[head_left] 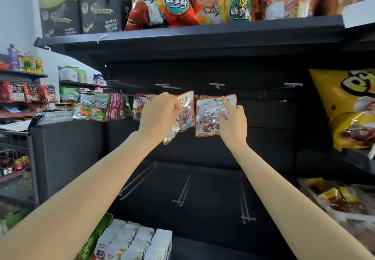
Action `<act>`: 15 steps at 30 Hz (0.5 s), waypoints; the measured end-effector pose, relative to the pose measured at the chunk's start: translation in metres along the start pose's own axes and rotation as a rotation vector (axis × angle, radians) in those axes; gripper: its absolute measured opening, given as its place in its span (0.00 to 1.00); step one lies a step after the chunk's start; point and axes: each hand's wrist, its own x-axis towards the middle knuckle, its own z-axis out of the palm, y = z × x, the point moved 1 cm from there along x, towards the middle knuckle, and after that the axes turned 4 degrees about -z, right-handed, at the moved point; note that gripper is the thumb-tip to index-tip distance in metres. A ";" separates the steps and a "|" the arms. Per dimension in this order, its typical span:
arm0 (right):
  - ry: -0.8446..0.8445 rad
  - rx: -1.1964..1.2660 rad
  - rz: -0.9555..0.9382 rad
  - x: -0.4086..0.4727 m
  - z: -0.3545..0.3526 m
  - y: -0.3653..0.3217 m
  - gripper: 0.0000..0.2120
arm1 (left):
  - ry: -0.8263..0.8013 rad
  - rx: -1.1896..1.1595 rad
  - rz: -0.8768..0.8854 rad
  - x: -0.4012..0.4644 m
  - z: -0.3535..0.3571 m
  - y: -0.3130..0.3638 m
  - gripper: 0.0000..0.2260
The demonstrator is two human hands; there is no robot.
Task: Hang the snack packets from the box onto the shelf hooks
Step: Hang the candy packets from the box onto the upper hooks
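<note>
Left hand [160,115] pinches a tilted stone candy packet [180,117]; right hand [233,121] grips another stone candy packet [211,115] w/ forefinger at its hang hole — just below the hook [216,85]. Line hole w/ hook tip, then slide back.

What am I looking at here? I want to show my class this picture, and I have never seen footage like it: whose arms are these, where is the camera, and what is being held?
There is no machine here. A person wears a camera on the head, so the single picture looks forward and down along their own two bare arms in a shop aisle.

The left hand grips a clear, orange-edged stone candy packet, which hangs tilted. The right hand holds a second packet of the same kind, forefinger raised toward its top edge, just below a shelf hook. Whether it is already on the hook I cannot tell.

More hooks to the right and below are bare. Further left hang colourful candy packets. At the bottom stands a box of white packets.
</note>
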 end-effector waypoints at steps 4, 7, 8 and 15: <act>-0.095 -0.108 -0.013 0.012 0.007 0.006 0.28 | -0.028 -0.033 -0.005 0.001 0.003 -0.002 0.07; -0.167 -0.142 -0.016 0.019 0.012 0.015 0.32 | -0.067 -0.068 -0.011 0.001 0.005 -0.004 0.06; -0.190 -0.144 -0.014 0.020 0.013 0.017 0.34 | -0.082 -0.077 -0.008 0.001 0.006 -0.006 0.06; 0.019 -0.102 -0.135 0.007 0.005 0.015 0.21 | -0.191 -0.198 0.031 0.000 0.009 -0.007 0.04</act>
